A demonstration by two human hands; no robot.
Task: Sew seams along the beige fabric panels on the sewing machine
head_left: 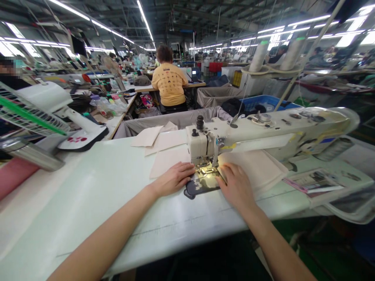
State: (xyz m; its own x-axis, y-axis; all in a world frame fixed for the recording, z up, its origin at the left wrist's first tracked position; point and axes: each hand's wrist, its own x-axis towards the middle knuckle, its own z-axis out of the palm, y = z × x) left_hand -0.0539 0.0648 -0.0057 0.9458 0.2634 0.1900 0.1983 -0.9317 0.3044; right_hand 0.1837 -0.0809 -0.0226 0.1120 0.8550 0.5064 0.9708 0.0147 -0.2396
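Left hand (172, 179) and right hand (236, 186) lie flat and apart, flanking the sewing machine's presser foot (208, 169) — fingers straying closer could get stitched.

Long ceiling lights (143, 21) make everything bright for me; glare shines off the table (96, 187), a warm glow pools under the machine (205, 156), and the edges bow, warped and soft.

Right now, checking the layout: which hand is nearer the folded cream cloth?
Right hand rests on the cloth; left hand lies farther off, left of the machine's foot.
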